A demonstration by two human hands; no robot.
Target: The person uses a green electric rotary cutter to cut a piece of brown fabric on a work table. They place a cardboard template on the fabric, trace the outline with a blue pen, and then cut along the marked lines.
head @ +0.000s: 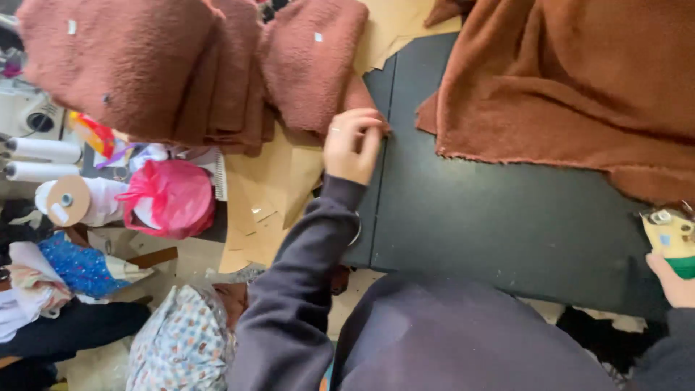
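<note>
left hand (352, 145) pinching fleece piece (313, 61) edge, steadying it | right hand (675, 281) gripping cutter (672, 239) (partly cropped) | loose fleece (572, 87) between hands on tabletop (492, 217)

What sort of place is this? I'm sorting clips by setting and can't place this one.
Probably a sewing or garment-cutting workshop. Stacks of cut fleece pieces lie by a dark cutting table, with paper patterns and thread cones alongside. The left hand pinches a fleece edge.
</note>
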